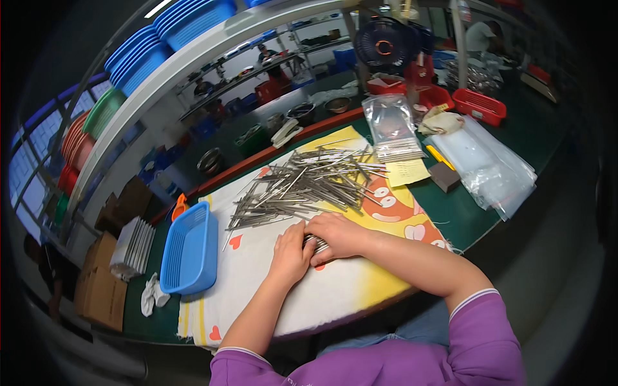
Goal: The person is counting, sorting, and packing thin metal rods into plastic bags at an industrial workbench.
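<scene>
My left hand (291,252) and my right hand (339,235) come together near the middle of a printed cloth (251,273). Between them is a small bundle of thin metal rods (316,242), with both hands closed around it; the fingers cover most of its length. Just beyond my hands lies a loose, criss-crossed pile of similar silvery rods (299,183). The cloth is white and yellow with red hearts and cartoon figures.
At the left stands a blue plastic basket (191,251), with an orange-handled tool (179,207) behind it. Beyond the pile on the right are transparent bags (389,122), a dark block (443,175), plastic sleeves (479,164) and a red basket (479,106). A shelf frame (193,55) spans the back.
</scene>
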`<state>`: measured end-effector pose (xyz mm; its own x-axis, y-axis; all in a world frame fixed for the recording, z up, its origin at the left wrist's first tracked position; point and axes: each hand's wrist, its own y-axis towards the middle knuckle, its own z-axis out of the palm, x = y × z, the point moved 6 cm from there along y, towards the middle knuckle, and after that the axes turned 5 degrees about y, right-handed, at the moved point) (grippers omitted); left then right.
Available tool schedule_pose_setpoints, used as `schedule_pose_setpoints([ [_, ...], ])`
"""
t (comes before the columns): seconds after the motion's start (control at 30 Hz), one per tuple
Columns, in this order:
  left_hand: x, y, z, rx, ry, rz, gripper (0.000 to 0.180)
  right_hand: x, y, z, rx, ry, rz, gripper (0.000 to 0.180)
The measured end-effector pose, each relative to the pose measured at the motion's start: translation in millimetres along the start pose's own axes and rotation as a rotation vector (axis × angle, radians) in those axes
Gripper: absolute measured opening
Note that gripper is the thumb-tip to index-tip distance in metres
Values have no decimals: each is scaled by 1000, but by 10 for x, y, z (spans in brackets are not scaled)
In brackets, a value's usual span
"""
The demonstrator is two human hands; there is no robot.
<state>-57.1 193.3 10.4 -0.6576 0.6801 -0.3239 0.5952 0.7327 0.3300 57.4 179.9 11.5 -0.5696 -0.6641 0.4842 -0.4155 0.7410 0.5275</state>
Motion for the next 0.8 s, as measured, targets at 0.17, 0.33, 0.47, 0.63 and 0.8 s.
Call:
schedule_pose_setpoints([
  [0.17,143,-11,75,26,11,-12,51,44,47,-192,-65,-55,-74,45],
  [0.33,-186,-67,60,151,175,-12,67,526,-664,-1579,-990,-103,-269,21],
  [0.47,-37,-121,56,144,226,-137,74,370,-2093,-2123,-1604,-230,-17,14],
  [0.63,39,-79,76,86,125,-112,67,-1023,-4026,-2306,-2092,197,768,25],
  [0.8,102,-32,144,52,33,-73,58,-2171,-4418,-1915,-1923,1005,857,28],
])
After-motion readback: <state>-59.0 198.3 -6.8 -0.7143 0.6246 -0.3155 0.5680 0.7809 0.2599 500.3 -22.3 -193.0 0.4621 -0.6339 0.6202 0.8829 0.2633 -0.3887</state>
